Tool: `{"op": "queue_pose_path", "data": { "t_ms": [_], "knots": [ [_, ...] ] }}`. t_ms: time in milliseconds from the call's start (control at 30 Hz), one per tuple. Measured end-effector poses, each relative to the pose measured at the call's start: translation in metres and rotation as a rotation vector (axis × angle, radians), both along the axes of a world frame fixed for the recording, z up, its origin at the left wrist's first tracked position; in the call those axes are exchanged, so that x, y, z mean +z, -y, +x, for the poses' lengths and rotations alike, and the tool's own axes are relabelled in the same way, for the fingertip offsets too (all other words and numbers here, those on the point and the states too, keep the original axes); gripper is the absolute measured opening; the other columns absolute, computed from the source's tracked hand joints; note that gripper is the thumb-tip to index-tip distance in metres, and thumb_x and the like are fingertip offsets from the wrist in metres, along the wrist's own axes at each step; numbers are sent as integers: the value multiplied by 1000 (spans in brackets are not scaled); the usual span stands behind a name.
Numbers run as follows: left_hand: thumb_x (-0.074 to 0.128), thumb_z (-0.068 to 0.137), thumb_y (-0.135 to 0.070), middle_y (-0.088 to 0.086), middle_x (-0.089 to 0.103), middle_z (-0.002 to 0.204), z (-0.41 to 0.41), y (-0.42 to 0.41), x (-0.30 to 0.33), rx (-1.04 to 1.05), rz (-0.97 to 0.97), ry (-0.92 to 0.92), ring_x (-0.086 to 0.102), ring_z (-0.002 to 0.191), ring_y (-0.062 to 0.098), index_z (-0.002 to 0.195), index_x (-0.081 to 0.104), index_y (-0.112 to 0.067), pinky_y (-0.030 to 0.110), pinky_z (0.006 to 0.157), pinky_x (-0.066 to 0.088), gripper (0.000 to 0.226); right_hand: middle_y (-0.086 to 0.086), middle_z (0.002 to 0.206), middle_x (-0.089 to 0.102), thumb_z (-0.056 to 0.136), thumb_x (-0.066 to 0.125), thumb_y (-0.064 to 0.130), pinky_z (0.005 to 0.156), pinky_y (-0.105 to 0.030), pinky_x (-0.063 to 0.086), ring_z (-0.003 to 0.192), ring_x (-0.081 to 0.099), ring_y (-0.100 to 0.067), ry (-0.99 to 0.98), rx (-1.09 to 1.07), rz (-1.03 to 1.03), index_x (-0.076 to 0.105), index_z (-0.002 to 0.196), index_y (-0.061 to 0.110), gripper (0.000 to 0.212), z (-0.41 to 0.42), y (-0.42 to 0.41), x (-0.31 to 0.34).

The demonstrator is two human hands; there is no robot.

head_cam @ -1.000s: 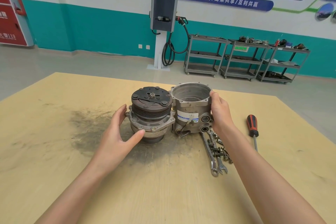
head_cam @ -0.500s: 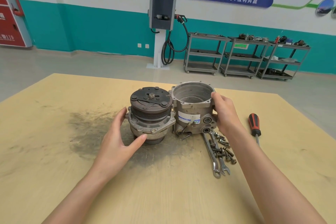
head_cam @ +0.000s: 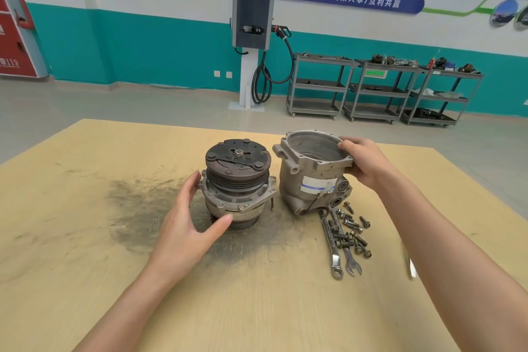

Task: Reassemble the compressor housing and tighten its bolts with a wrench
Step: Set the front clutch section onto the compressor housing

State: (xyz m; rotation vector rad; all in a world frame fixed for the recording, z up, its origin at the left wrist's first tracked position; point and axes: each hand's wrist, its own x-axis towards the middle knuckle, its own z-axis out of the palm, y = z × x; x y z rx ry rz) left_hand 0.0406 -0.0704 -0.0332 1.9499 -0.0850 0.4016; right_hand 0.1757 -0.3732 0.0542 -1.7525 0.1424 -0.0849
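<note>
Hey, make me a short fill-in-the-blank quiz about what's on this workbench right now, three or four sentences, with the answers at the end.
1. The right hand grips the rim of the hollow metal ____.
2. The left hand holds the half topped by a dark, grooved ____.
3. Two wrenches lie beside a scatter of loose ____.
4. Everything rests on a tan wooden ____.

Missing words: housing; pulley; bolts; table.

Both hands (head_cam: 188,226) (head_cam: 364,164) forward, fingers curled, gripping.
</note>
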Motion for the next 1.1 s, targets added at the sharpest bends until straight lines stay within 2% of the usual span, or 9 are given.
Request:
{"op": "queue_pose_path", "data": {
  "t_ms": [133,300,400,567,700,800,900,1000,1100],
  "knots": [
    [70,67,-58,-25,29,153,0,0,-1,1,3,0,27,142,-6,153,19,-37,36,120,25,102,-12,96,62,97,41,-2,56,-33,59,78,61,-21,-68,-14,169,60,119,3,30,-2,17,-5],
    [71,67,-55,-23,30,154,1,0,-2,0,-2,4,27,142,-5,153,20,-36,34,119,25,102,-13,94,63,89,41,-12,57,-37,60,73,62,-23,-76,-94,189,59,125,0,42,-3,12,-1],
    [71,66,-54,-21,30,155,1,1,0,-6,-14,9,27,142,-6,153,20,-33,33,119,25,103,-15,107,60,88,46,-15,63,-40,59,76,63,-24,-105,-161,310,53,133,3,49,-2,5,4],
    [71,66,-54,-24,29,152,1,1,1,-10,-2,1,27,141,-6,153,19,-34,31,117,24,103,-23,126,54,83,49,-19,59,-32,60,76,68,-26,-84,-106,351,49,139,8,62,-6,-9,14],
    [70,65,-58,-20,28,155,1,0,0,-2,7,-9,27,142,-3,154,19,-30,33,118,25,107,-14,105,60,84,53,-15,57,-31,61,71,69,-23,-96,-88,230,49,138,9,59,-14,-16,18],
    [72,67,-54,-17,29,156,0,-1,0,2,-5,-7,27,143,-3,154,19,-28,35,120,25,105,-13,100,65,90,55,-5,57,-31,59,68,65,-20,-95,-73,108,51,137,11,50,-23,-16,16],
    [76,74,-45,-16,30,156,0,-2,-1,13,-8,-7,27,143,-2,154,19,-28,36,120,25,99,-12,122,61,94,60,15,82,-36,52,100,59,-25,-63,-56,-101,46,141,15,49,-33,-17,18],
    [78,79,-37,-13,30,157,0,-3,-2,21,-8,-10,28,143,-1,154,19,-29,36,120,25,96,-8,143,48,93,61,31,93,-32,39,127,46,-26,185,-35,-412,44,143,18,54,-43,-24,29],
    [78,79,-37,-13,30,157,1,-3,-4,16,-7,-17,28,143,0,154,18,-31,35,120,24,96,4,143,49,91,60,43,102,-30,33,129,43,-12,503,125,-729,47,139,24,54,-57,-47,44]
  ]
}}
